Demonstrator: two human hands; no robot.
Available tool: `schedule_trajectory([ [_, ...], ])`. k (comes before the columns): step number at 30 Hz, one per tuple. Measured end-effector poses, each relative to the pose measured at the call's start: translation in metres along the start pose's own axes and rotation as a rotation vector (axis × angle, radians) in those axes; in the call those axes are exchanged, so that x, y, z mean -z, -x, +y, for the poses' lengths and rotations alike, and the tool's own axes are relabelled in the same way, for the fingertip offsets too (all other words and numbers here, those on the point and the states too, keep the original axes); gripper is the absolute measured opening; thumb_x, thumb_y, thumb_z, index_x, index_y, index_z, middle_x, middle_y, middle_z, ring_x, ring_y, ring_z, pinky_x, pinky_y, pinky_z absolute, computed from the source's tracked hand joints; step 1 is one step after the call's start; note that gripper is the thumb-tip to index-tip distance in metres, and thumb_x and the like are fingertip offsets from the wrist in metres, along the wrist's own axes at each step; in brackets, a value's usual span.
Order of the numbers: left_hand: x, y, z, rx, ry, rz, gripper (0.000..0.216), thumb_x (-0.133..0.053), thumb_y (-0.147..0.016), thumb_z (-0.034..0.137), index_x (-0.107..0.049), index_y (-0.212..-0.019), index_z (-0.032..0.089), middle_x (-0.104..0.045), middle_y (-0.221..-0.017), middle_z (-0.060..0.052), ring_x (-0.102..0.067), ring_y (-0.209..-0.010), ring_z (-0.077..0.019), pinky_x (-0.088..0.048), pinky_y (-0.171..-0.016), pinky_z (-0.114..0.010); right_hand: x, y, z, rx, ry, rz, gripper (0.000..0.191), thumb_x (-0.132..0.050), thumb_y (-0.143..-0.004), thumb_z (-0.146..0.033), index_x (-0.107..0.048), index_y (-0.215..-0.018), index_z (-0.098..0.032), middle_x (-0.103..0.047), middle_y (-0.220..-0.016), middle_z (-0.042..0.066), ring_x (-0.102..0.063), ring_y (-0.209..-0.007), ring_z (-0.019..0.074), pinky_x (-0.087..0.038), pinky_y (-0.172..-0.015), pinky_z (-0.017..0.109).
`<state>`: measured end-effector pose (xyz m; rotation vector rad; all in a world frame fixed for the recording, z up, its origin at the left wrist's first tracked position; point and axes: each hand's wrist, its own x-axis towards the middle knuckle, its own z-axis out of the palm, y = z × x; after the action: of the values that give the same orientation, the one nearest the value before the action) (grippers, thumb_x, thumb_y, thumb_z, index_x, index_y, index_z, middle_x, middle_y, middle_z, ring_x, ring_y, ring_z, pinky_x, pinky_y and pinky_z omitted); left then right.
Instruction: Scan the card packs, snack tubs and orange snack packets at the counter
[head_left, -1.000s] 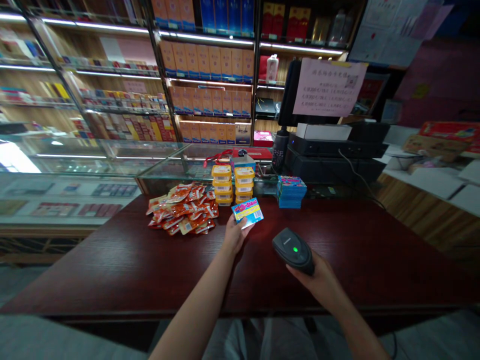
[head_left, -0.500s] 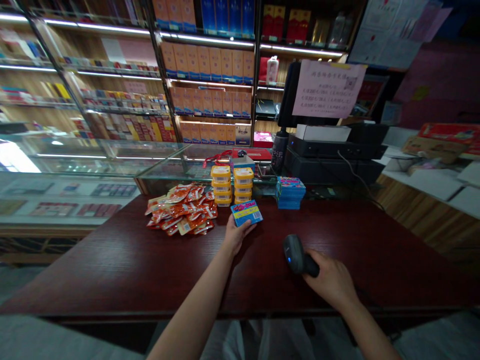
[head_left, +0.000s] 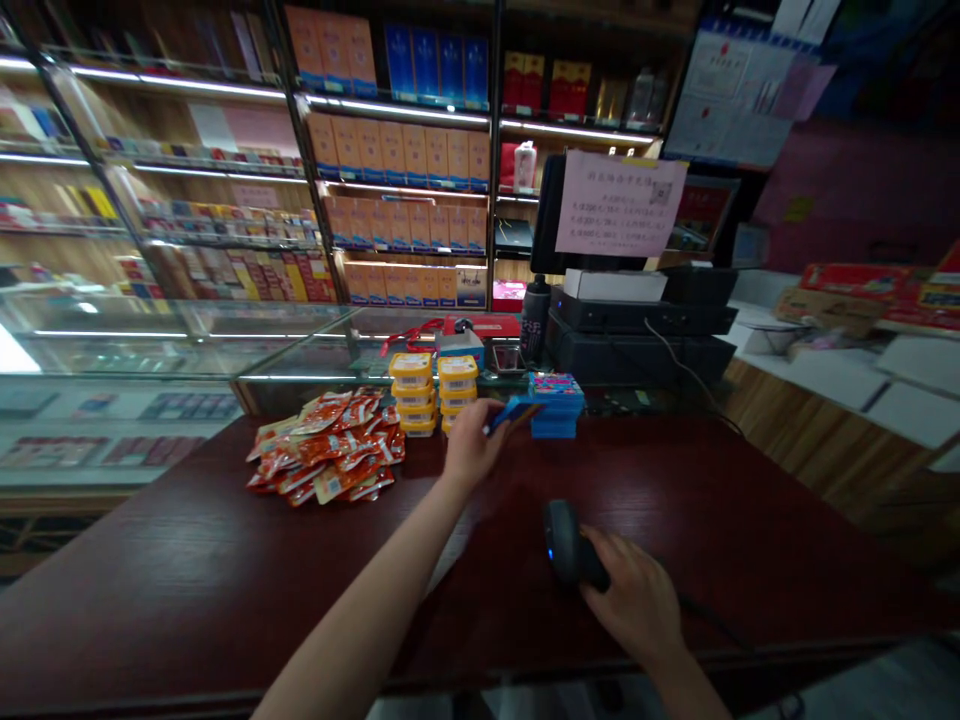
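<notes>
My left hand (head_left: 472,443) is closed on a flat blue packet (head_left: 514,412), tilted almost edge-on. The packet's far end is close to a stack of similar blue packets (head_left: 555,410); I cannot tell whether they touch. My right hand (head_left: 632,590) wraps round the handle of a black barcode scanner (head_left: 564,545), which shows a small blue light. Just behind my left hand stand two stacks of yellow-lidded tubs (head_left: 412,395), partly hidden by it on the right. Left of them lies a heap of orange-red snack packets (head_left: 330,447).
Everything rests on a dark red-brown desk (head_left: 225,580). A glass display case (head_left: 300,350) borders its back. Behind the blue stack stand a dark bottle (head_left: 535,320) and a monitor (head_left: 550,215) with a pink sign. Cartons (head_left: 840,300) lie on the right-hand counter.
My left hand has turned the blue packet from face-up to nearly edge-on and brought it toward the blue stack. The scanner stays in my right hand. The view has shifted somewhat.
</notes>
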<state>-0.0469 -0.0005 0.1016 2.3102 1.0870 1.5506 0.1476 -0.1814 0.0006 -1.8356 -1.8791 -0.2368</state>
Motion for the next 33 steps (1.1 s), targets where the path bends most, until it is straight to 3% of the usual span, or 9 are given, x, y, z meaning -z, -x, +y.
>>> schedule_trajectory([
  [3,-0.011,-0.040,0.018,-0.230,-0.222,-0.040,0.016,-0.053,-0.084,0.020,-0.058,-0.099,0.019,-0.064,-0.094,-0.005,-0.056,-0.092,-0.0199,-0.043,-0.083,-0.033,-0.003,0.000,0.001,0.002,-0.002,0.022,0.049,-0.058,-0.072,-0.013,-0.055,-0.120,-0.022,-0.069,-0.102,0.005,-0.063,-0.093,0.0230,-0.046,-0.082,0.034],
  [7,-0.040,-0.079,0.032,-0.433,-0.496,-0.164,0.016,-0.047,-0.088,0.022,-0.059,-0.098,0.018,-0.063,-0.094,-0.008,-0.053,-0.090,-0.0228,-0.040,-0.077,-0.035,-0.007,0.002,0.003,0.009,0.018,0.059,0.052,-0.058,-0.070,-0.012,-0.055,-0.120,-0.024,-0.069,-0.102,0.004,-0.063,-0.093,0.0224,-0.046,-0.080,0.033],
  [13,-0.087,-0.085,0.026,-0.558,-0.589,-0.370,0.019,-0.043,-0.092,0.019,-0.061,-0.096,0.019,-0.062,-0.095,-0.008,-0.053,-0.093,-0.0218,-0.039,-0.078,-0.035,-0.005,0.001,0.002,0.014,0.004,0.053,0.051,-0.061,-0.071,-0.015,-0.054,-0.122,-0.023,-0.069,-0.103,0.005,-0.062,-0.094,0.0230,-0.046,-0.082,0.034],
  [16,-0.092,-0.073,0.013,-0.483,-0.457,-0.380,0.016,-0.055,-0.087,0.028,-0.062,-0.099,0.020,-0.061,-0.104,-0.008,-0.052,-0.101,-0.0228,-0.040,-0.085,-0.036,-0.003,0.000,0.001,0.003,0.002,0.040,0.051,-0.061,-0.070,-0.013,-0.055,-0.121,-0.023,-0.069,-0.101,0.004,-0.062,-0.094,0.0229,-0.045,-0.082,0.034],
  [18,-0.090,-0.064,0.003,-0.344,-0.346,-0.277,0.027,-0.064,-0.082,0.035,-0.062,-0.104,0.020,-0.060,-0.109,-0.008,-0.051,-0.104,-0.0237,-0.041,-0.088,-0.036,-0.001,-0.001,0.000,-0.004,0.008,0.037,0.053,-0.061,-0.069,-0.012,-0.056,-0.120,-0.023,-0.069,-0.100,0.004,-0.062,-0.094,0.0231,-0.045,-0.081,0.034],
  [21,-0.087,-0.057,-0.009,-0.070,-0.195,-0.097,0.022,-0.067,-0.080,0.033,-0.064,-0.097,0.019,-0.059,-0.101,-0.007,-0.055,-0.096,-0.0208,-0.044,-0.084,-0.033,0.000,-0.001,-0.001,-0.014,0.009,0.028,0.053,-0.061,-0.068,-0.012,-0.056,-0.119,-0.024,-0.069,-0.098,0.003,-0.062,-0.092,0.0233,-0.044,-0.080,0.034],
  [23,-0.087,-0.058,-0.013,0.035,-0.116,-0.060,0.012,-0.067,-0.079,0.027,-0.065,-0.087,0.018,-0.059,-0.091,-0.005,-0.056,-0.088,-0.0179,-0.045,-0.078,-0.029,0.001,-0.001,-0.001,-0.011,0.001,0.021,0.052,-0.060,-0.069,-0.012,-0.056,-0.120,-0.023,-0.069,-0.098,0.004,-0.062,-0.092,0.0235,-0.044,-0.080,0.035],
  [28,-0.094,-0.069,-0.007,0.104,-0.120,-0.060,0.011,-0.070,-0.076,0.026,-0.064,-0.073,0.017,-0.057,-0.081,-0.003,-0.056,-0.079,-0.0163,-0.043,-0.071,-0.026,0.001,-0.002,0.000,-0.004,-0.011,0.015,0.051,-0.060,-0.071,-0.011,-0.055,-0.120,-0.023,-0.068,-0.098,0.005,-0.062,-0.092,0.0235,-0.044,-0.080,0.035],
  [33,-0.098,-0.073,-0.003,0.161,-0.179,-0.076,0.013,-0.066,-0.079,0.031,-0.064,-0.076,0.018,-0.057,-0.084,-0.003,-0.055,-0.079,-0.0158,-0.042,-0.070,-0.026,0.001,-0.002,-0.001,-0.014,0.006,0.019,0.053,-0.061,-0.069,-0.012,-0.055,-0.120,-0.024,-0.068,-0.099,0.004,-0.062,-0.092,0.0231,-0.044,-0.079,0.034],
])
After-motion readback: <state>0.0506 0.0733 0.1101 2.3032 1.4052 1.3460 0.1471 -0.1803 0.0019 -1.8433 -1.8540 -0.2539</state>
